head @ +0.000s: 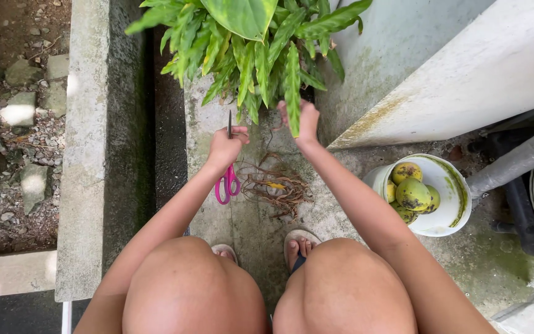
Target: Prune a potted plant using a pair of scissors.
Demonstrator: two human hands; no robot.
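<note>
head view: person crouching, knees at bottom of frame, feet in sandals [298,242] on a concrete floor [242,216]. left hand [225,147] closed around pink-handled scissors [228,173], blades pointing up toward the plant [254,49], handles hanging below the fist. right hand [303,120] raised into the lower green leaves, fingers pinched on leaf bases; exact grip partly hidden by a leaf. pile of dry brown roots [276,185] lies on the floor between the forearms, just in front of the feet. white bucket [449,213] with yellow-green fruit [412,193] sits to the right, near the right forearm. concrete curb [84,142] on the left.
</note>
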